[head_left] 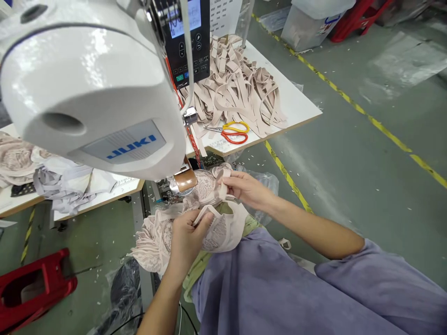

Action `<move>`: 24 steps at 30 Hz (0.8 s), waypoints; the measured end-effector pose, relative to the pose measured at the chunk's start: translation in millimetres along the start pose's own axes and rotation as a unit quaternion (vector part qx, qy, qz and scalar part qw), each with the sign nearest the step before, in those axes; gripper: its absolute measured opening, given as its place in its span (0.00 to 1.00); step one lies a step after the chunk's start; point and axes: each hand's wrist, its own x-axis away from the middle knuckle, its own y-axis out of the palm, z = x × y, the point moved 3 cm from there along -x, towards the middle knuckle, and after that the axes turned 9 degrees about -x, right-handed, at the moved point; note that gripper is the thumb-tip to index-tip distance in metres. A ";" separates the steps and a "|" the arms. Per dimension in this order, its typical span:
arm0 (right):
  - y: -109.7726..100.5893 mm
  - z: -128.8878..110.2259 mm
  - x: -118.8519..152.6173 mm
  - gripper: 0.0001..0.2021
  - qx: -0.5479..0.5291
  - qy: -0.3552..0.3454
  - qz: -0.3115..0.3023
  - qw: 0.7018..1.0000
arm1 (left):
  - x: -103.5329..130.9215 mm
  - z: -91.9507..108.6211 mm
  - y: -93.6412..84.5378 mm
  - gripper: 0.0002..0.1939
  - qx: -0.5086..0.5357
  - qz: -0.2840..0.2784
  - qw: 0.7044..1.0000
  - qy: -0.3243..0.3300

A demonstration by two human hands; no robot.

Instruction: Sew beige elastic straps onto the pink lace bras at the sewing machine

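A beige lace bra (218,230) lies across my lap, below the head of a white sewing machine (104,107). My left hand (190,235) pinches a narrow strap edge of the bra between thumb and fingers. Higher up and to the right, my right hand (242,186) is closed on a beige strap (221,186) near the lace. More gathered lace bras (153,242) hang in a bunch to the left of my left hand. The machine's needle area is partly hidden behind a brown guard (186,180).
Scissors (232,132) with red and yellow handles lie on the white table (296,104) beside a heap of beige straps (240,88). Grey-white fabric pieces (73,179) lie on the left table. Red stools (35,288) and a plastic bin (307,25) stand on the floor.
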 end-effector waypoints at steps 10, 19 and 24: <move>47.6 -17.5 22.2 0.12 0.382 -0.148 -0.209 0.888 | -3.4 -4.2 -4.5 0.19 -0.074 0.031 0.995 0.056; 42.5 -21.1 -7.4 0.15 0.169 -0.048 -0.139 0.974 | 3.0 -14.0 11.8 0.10 0.011 0.194 0.976 0.096; 38.0 -48.1 -46.2 0.17 0.204 -0.012 -0.150 0.967 | -7.1 -6.1 -8.4 0.14 -0.193 0.219 0.921 0.258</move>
